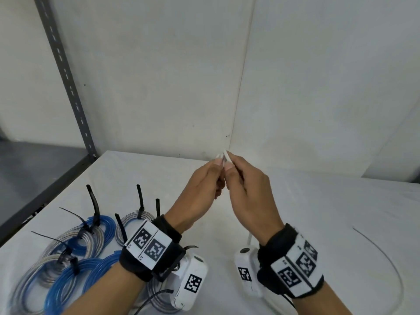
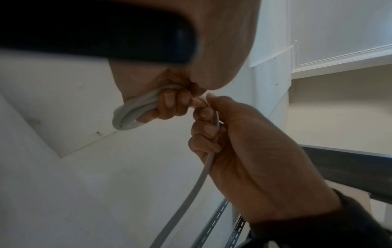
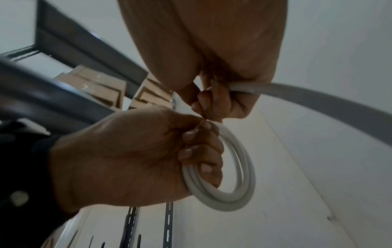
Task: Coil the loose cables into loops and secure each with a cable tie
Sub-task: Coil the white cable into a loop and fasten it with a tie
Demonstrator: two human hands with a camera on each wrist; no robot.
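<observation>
Hands meet, raised above the white counter [image 1: 318,201]: the left hand [image 1: 200,189] grips a small coil of white cable [image 3: 244,176], fingers curled through it, while the right hand [image 1: 247,189] clamps the trailing length. Tied blue and clear coils [image 1: 68,258], apparently finished, lie at left.

I see a white table [image 1: 318,201] filling the lower frame, pushed into a corner where two plain white walls [image 1: 147,76] meet right of centre. At upper left a grey slotted metal upright [image 1: 66,78] runs diagonally down to a grey shelf [image 1: 29,162]. Cardboard boxes [image 3: 95,83] sit behind dark shelving at the right-wrist view's upper left.
</observation>
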